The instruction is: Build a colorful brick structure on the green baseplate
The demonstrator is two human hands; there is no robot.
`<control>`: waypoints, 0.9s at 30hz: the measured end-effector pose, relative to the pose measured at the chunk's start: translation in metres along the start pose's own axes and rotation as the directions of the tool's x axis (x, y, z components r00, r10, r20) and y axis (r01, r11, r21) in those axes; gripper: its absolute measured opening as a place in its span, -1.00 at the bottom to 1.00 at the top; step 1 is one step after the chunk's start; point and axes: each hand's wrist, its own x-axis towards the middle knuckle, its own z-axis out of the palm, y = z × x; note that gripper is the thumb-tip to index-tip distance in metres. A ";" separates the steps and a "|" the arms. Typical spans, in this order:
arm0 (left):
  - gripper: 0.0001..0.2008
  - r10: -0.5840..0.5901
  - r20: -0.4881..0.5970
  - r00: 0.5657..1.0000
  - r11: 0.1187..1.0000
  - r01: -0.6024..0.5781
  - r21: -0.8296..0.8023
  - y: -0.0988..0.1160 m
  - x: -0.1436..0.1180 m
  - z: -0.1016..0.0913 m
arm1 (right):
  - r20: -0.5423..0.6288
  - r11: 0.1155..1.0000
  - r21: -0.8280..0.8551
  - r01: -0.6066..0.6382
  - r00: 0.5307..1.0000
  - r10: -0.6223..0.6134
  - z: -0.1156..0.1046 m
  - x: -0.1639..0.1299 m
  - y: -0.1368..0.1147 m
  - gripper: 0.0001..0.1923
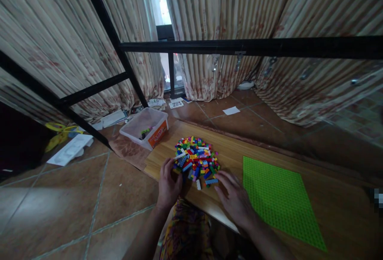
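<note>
Heap of small plastic building bricks [196, 159] near the desk [329, 200] front edge. Left hand [168, 184] and right hand [235, 198] flat at its near rim, fingers spread, gripping nothing. Probably light, hard, slippery, quick to scatter; best pinched singly by the sides. Green baseplate [278, 198] just right, plastic tub [143, 127] far left; open room behind.

The scene is dimly lit by daylight admitted through a blown-out gap [161, 0] between the curtains [227, 24], the floor [60, 212] and left corner are left in deep shadow, straight bars are bent by wide-angle distortion, and softness is seen towards the edges.
</note>
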 end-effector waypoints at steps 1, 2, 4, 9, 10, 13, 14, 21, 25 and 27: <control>-0.49 -0.007 0.002 1.000 1.000 0.007 0.005 0.000 0.000 0.000 | -0.013 1.000 0.003 -0.003 1.000 0.003 0.006 0.001 -0.001 -0.68; -0.50 -0.017 0.001 1.000 1.000 0.017 0.006 0.001 0.001 0.000 | -0.023 1.000 0.004 -0.005 1.000 0.005 0.011 0.001 -0.002 -0.68; -0.52 -0.051 -0.009 0.999 0.999 0.051 -0.011 0.001 0.002 0.000 | -0.042 1.000 0.001 -0.012 0.999 0.012 0.017 0.001 0.000 -0.70; -0.57 -0.195 -0.026 0.981 0.952 0.182 -0.247 0.001 0.005 0.000 | -0.104 0.998 -0.025 -0.059 0.993 0.056 0.021 0.003 0.005 -0.74; -0.56 -0.255 -0.016 0.967 0.911 0.234 -0.339 0.002 0.005 0.000 | -0.108 0.998 -0.027 -0.064 0.992 0.061 0.021 0.003 0.006 -0.74; -0.45 -0.436 0.086 0.896 0.693 0.395 -0.603 0.005 0.006 -0.004 | -0.113 0.997 -0.024 -0.080 0.991 0.077 0.019 0.003 0.007 -0.73; -0.43 -0.470 0.129 0.873 0.619 0.430 -0.657 0.007 0.007 -0.006 | -0.113 0.996 -0.021 -0.086 0.990 0.083 0.019 0.003 0.007 -0.73; -0.53 -0.469 0.309 0.827 0.391 0.508 -0.767 0.026 0.008 -0.015 | -0.166 0.995 0.041 -0.086 0.982 0.091 0.010 0.004 -0.006 -0.71; -0.66 -0.417 0.430 0.801 0.195 0.540 -0.819 0.046 0.007 -0.013 | -0.177 0.979 0.188 -0.072 0.979 0.106 -0.005 0.012 -0.028 -0.72; -0.71 -0.377 0.509 0.774 0.113 0.583 -0.804 0.058 0.005 -0.010 | -0.152 0.939 0.328 -0.105 0.975 0.162 -0.012 0.017 -0.039 -0.73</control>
